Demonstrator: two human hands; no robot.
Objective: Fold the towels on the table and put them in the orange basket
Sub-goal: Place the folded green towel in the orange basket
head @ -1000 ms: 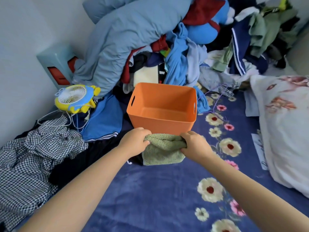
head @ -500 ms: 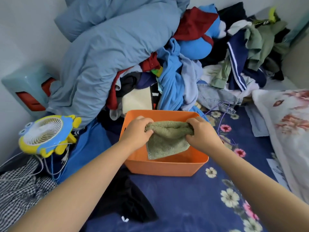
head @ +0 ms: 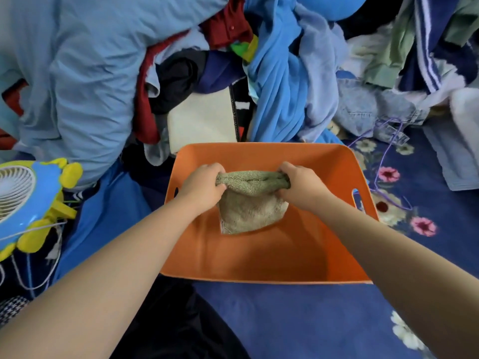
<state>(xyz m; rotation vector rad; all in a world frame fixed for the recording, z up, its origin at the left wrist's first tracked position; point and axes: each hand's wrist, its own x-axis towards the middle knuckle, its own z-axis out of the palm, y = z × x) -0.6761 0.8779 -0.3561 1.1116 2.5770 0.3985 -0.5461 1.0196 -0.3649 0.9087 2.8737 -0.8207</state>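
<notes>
Green towel (head: 250,203) ends hidden inside left hand (head: 201,185), right hand (head: 300,183).

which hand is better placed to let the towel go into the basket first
Neither clearly: the left hand and right hand grip opposite ends of the folded towel inside the orange basket.

A bedroom in a home.
A floral navy bedsheet (head: 298,320) fills the lower frame; heaped clothes (head: 280,73) crowd the top, a small fan (head: 23,203) at left.
</notes>
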